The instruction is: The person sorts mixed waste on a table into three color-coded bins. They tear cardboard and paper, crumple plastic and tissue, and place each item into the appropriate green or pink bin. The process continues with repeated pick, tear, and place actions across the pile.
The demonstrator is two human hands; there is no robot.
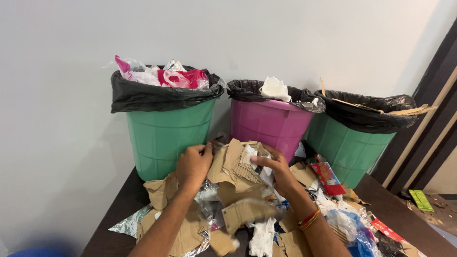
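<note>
While both hands work the heap, the left hand (193,164) pinches the torn cardboard (235,164) at its 9 o'clock edge and the right hand (276,169) grips its 3 o'clock edge, fingers closed on it, so the piece lifts off the scrap pile (247,223) on the dark table (114,209). At 12 o'clock stand three lined bins: green (166,135), pink (269,123), green (350,147). Foil (128,223) and wrappers (328,178) crowd the sides.
</note>
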